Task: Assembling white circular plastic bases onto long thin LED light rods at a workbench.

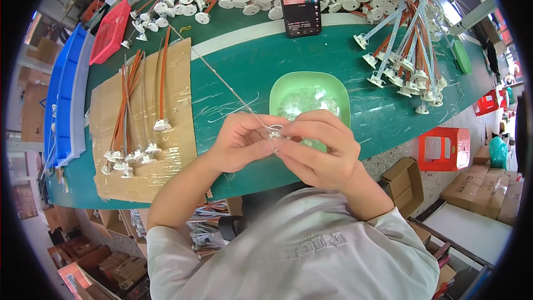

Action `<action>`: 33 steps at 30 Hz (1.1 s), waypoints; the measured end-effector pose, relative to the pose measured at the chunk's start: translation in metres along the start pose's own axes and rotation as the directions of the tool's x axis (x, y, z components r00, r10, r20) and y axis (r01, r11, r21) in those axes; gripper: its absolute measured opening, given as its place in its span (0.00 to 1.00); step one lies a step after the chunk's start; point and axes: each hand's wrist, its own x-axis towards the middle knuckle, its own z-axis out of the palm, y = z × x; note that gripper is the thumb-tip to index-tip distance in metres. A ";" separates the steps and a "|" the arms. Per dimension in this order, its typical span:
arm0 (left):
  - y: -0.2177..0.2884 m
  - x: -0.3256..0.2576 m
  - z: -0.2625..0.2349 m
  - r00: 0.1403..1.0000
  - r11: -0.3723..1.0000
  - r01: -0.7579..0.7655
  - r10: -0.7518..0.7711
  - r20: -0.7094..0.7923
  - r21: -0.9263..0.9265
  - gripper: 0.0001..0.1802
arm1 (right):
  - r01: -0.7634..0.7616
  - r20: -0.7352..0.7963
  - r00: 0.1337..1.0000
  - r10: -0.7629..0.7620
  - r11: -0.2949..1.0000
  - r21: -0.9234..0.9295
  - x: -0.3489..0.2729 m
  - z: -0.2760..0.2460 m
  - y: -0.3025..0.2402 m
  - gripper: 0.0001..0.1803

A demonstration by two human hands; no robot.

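Sm. wht fitting (274,133) pinched btwn fingers (312,128) — long thin cable (222,80) slanting up-L.

free passage between bowl (283,86) and phone (301,8); held wire (222,80) bars left, wire bundles (412,44) right.

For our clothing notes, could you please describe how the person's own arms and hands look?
The left hand and right hand wear no gloves. Both forearms are bare, with no watch or band showing. The left sleeve and right sleeve are short and pale grey, matching the shirt.
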 end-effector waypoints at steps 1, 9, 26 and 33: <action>-0.001 -0.001 0.001 1.000 0.999 -0.014 0.014 0.007 -0.046 0.27 | -0.056 -0.020 0.998 0.057 0.998 0.029 -0.001 0.001 -0.001 0.20; -0.007 0.002 -0.001 0.998 0.982 0.009 0.002 0.058 -0.187 0.31 | -0.137 -0.034 0.989 0.141 0.986 0.091 0.000 -0.003 0.001 0.19; -0.005 0.008 -0.002 0.948 0.954 -0.235 0.267 0.171 -0.189 0.32 | -0.059 0.057 0.997 0.053 0.992 0.112 0.000 -0.012 -0.007 0.13; 0.000 -0.003 -0.003 0.995 0.995 -0.078 0.082 0.049 -0.069 0.41 | -0.025 0.019 1.000 0.021 0.981 0.194 -0.001 -0.013 -0.009 0.12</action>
